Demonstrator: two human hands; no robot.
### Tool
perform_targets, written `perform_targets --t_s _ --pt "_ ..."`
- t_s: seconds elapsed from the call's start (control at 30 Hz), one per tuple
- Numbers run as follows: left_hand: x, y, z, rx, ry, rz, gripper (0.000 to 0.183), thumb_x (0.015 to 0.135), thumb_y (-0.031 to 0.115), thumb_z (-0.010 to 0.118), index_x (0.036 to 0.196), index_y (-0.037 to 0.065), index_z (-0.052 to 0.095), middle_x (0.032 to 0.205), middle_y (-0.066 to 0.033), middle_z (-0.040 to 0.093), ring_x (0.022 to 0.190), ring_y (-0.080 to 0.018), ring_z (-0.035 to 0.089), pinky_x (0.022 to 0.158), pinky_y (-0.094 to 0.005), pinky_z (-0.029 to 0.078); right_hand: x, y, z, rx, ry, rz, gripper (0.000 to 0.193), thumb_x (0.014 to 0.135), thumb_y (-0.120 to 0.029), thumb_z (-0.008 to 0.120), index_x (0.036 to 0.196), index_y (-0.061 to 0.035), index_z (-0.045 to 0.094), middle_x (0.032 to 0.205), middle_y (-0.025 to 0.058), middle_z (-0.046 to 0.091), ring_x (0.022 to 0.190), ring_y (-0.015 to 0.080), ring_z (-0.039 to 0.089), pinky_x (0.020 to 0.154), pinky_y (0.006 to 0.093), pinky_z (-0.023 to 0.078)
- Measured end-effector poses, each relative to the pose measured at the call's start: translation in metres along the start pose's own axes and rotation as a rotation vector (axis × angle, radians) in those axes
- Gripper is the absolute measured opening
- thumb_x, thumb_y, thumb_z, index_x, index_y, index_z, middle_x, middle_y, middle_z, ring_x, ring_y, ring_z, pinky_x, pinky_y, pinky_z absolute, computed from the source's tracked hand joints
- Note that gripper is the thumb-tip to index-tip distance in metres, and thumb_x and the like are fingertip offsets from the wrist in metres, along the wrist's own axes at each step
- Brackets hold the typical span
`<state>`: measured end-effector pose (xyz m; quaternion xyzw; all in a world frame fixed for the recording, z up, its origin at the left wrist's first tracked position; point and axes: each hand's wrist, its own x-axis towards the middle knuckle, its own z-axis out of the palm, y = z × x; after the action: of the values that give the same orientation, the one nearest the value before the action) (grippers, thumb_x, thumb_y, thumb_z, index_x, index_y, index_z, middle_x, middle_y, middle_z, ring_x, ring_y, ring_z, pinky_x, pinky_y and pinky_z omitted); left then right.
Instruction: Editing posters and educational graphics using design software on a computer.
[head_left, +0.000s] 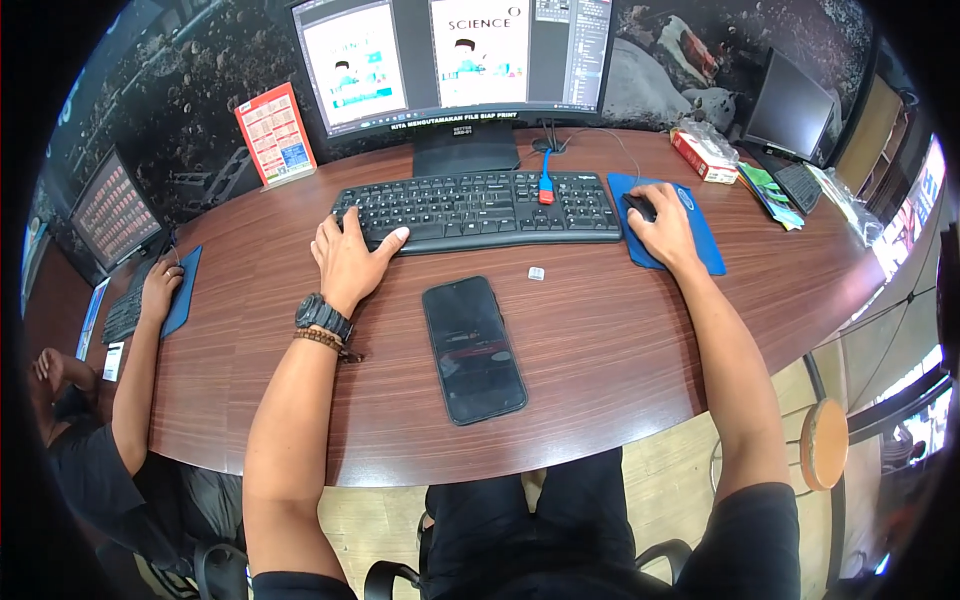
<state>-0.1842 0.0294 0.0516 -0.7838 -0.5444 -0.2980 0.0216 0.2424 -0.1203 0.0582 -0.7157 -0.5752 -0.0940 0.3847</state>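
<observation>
At a curved, dark wood-grain worktop [600, 390], a person sits with both bare hands forward, facing a wide monitor [415, 60] at the far side. The left hand [350, 260] lies over the left end of a black keyboard [470, 215], its fingers spread on the keys; its grip is released, grasping nothing. The right hand [665, 225] curls over a black mouse [641, 207], its grip loosely around it, on a blue mouse pad [706, 245] just right of the keyboard.

A red-and-blue connector [546, 190] lies on the keyboard, left of the number pad. Nearer, a small white piece [536, 273] sits on the worktop, and a black phone [475, 350] lies flat between the forearms. At the far left, a co-worker's hand [163, 285] rests on another pad.

Several slips seem possible. A careless shift of the left fingers could press a wrong key. The connector could weigh on keys or be knocked off. The mouse, close to the keyboard, could bump it if swung left. A sweeping forearm might scatter the white piece or nudge the phone.
</observation>
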Motion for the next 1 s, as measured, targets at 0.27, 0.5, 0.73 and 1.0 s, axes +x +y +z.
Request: perform_targets --t_s 0.27,0.5,0.73,1.0 --pt "-0.0016 0.0022 -0.0032 0.0 -0.023 -0.01 0.097 0.084 0.067 0.067 0.141 -0.009 0.047 0.142 -0.0372 0.041 0.136 -0.0487 0.035 0.114 -0.0574 0.025 -0.0006 0.0018 0.0014 -0.014 0.006 0.029 0.037 0.085 -0.024 0.067 0.117 -0.0056 0.07 0.123 0.0175 0.061 0.114 0.0373 0.061 0.099 0.0429 0.049" --pt "-0.0015 0.003 -0.0046 0.038 -0.039 -0.019 0.096 0.086 0.069 0.063 0.143 -0.006 0.046 0.142 -0.0377 0.041 0.137 -0.0494 0.036 0.115 -0.0552 0.026 -0.0006 0.0022 0.0016 0.001 -0.005 0.015 0.036 0.084 -0.024 0.067 0.116 -0.0063 0.07 0.123 0.0177 0.06 0.114 0.0379 0.061 0.099 0.0435 0.05" --pt "-0.0013 0.0035 -0.0057 0.032 -0.044 -0.021 0.096 0.086 0.069 0.063 0.143 -0.007 0.046 0.142 -0.0376 0.042 0.137 -0.0496 0.036 0.115 -0.0554 0.026 -0.0002 -0.0013 0.0005 -0.006 -0.011 0.05 0.037 0.083 -0.022 0.066 0.116 -0.0063 0.066 0.123 0.0178 0.059 0.112 0.0388 0.06 0.096 0.0449 0.05" --pt "-0.002 0.0038 -0.0059 0.035 -0.049 -0.03 0.097 0.086 0.07 0.063 0.143 -0.007 0.046 0.143 -0.0373 0.041 0.138 -0.0491 0.035 0.115 -0.0552 0.026 -0.0008 -0.0023 0.0001 -0.015 -0.006 0.04 0.04 0.082 -0.021 0.066 0.118 -0.0062 0.065 0.122 0.0177 0.059 0.113 0.0385 0.06 0.097 0.0446 0.05"
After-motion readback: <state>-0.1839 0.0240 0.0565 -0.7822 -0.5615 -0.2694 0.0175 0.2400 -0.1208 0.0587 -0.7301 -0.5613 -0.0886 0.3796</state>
